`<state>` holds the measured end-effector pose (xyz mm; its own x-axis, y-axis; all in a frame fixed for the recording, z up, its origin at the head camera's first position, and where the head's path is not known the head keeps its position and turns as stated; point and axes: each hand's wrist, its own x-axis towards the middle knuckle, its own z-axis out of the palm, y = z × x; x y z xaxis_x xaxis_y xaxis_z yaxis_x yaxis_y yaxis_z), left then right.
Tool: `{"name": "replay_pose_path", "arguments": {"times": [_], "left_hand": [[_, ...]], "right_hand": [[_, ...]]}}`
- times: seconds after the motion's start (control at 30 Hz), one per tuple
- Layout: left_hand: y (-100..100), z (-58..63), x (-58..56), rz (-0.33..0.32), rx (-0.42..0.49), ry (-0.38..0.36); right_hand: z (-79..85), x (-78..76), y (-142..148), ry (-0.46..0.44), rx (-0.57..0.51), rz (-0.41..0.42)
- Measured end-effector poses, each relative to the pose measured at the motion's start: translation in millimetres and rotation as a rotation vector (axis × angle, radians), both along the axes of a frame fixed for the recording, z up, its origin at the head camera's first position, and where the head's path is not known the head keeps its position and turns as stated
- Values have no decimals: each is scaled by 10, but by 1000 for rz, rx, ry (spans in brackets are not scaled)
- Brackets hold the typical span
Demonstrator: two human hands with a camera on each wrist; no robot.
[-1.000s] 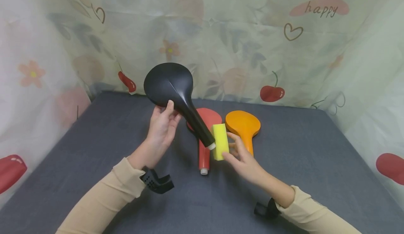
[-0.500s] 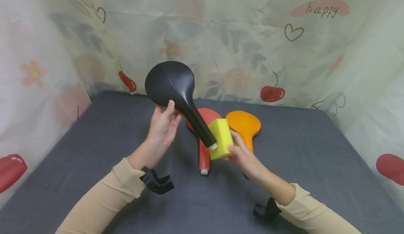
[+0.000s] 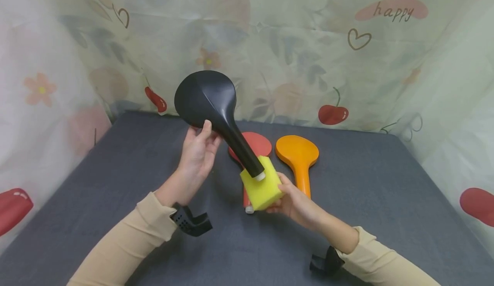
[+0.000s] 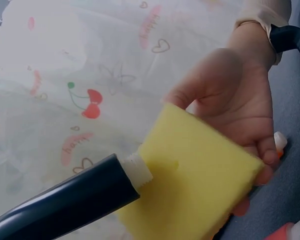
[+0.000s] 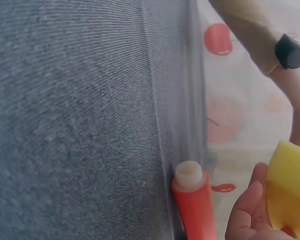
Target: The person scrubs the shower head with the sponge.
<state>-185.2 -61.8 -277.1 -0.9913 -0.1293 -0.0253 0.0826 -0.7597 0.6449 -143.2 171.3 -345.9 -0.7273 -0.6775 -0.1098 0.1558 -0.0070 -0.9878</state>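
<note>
My left hand grips a black handheld shower head under its round head, thumb on top, with the handle slanting down to the right. In the left wrist view, the white threaded end of the handle lies right at the face of a yellow sponge. My right hand pinches this sponge by its right side, the thumb at the near face and fingers behind. The sponge is tilted and overlaps part of a red shower head on the table.
An orange shower head lies on the dark grey tablecloth, right of the red one. The red handle shows close by in the right wrist view. A printed curtain encloses the table at the back and sides.
My right hand has brought the sponge from beside the handle's end to behind and below it, turning its broad face toward the handle. The black shower head has risen slightly.
</note>
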Motion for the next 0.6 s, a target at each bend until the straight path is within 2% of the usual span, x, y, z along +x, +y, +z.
{"name": "replay_pose_path", "arguments": {"times": [0.13,0.23,0.47,0.6], "left_hand": [[11,-8,0,-1,-2,8],[24,-11,3,7,-4,21],[37,5,2,31,-1,49],[39,10,-4,38,1,45]], "right_hand": [[27,-22,-3,-12,-63,-79],[48,-30,-9,-31,-92,-109],[25,22,-40,-76,-65,-27],[9,40,-56,-80,-94,-31]]}}
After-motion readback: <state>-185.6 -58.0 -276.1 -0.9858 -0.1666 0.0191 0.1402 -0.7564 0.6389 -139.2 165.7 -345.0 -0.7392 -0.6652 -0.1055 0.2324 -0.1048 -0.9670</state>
